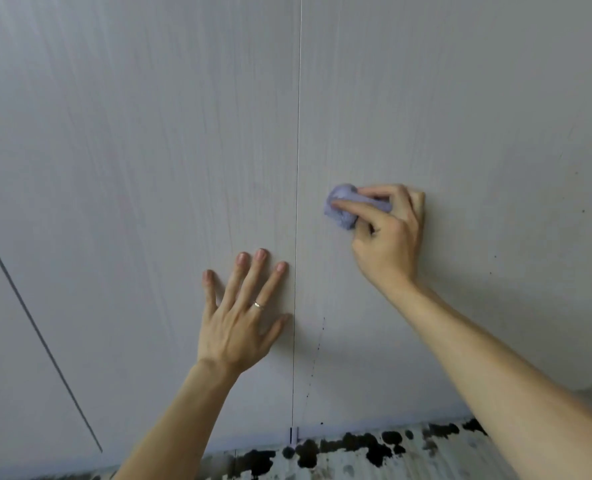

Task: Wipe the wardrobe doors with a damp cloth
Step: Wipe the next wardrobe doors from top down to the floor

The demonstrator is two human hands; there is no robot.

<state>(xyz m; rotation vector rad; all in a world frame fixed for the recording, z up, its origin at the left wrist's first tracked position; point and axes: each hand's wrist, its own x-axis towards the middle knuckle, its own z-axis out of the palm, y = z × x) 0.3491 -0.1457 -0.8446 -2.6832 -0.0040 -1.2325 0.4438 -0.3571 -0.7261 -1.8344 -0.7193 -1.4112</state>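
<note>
Two pale grey wardrobe doors fill the view, split by a thin vertical seam: the left door and the right door. My right hand grips a crumpled lilac cloth and holds it against the right door, just right of the seam. My left hand rests flat on the left door with its fingers spread, a ring on one finger, its thumb close to the seam.
A further door panel edge runs diagonally at the far left. Below the doors lies a pale floor with black blotches. A few dark specks dot the right door near its lower part.
</note>
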